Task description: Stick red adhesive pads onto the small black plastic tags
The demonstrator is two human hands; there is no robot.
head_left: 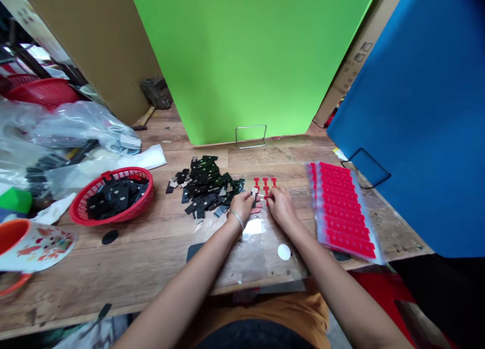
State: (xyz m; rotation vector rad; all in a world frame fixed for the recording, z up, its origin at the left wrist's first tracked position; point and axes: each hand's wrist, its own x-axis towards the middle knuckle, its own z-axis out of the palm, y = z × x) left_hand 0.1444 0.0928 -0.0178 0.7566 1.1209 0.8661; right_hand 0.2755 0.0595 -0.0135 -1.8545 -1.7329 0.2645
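My left hand [242, 206] is closed on a small flat black piece [254, 197] with a pale end, just right of a loose pile of black pieces [206, 185]. Close beside it, my right hand [280, 205] pinches a small red piece [269, 200], mostly covered by the fingers. Beyond the hands, several red T-shaped stickers [265, 181] lie on a clear sheet. To the right are stacked sheets [343, 207] with rows of the same red shapes. The exact contact between the black piece and the red one is too small to tell.
A red basket [149, 200] of black pieces stands left, near a mug [45, 245] and plastic bags [87, 121]. A green panel [250, 61] and a blue panel [428, 137], with wire stands, rise behind the wooden table [151, 268]. A white disc [284, 252] lies near its front edge.
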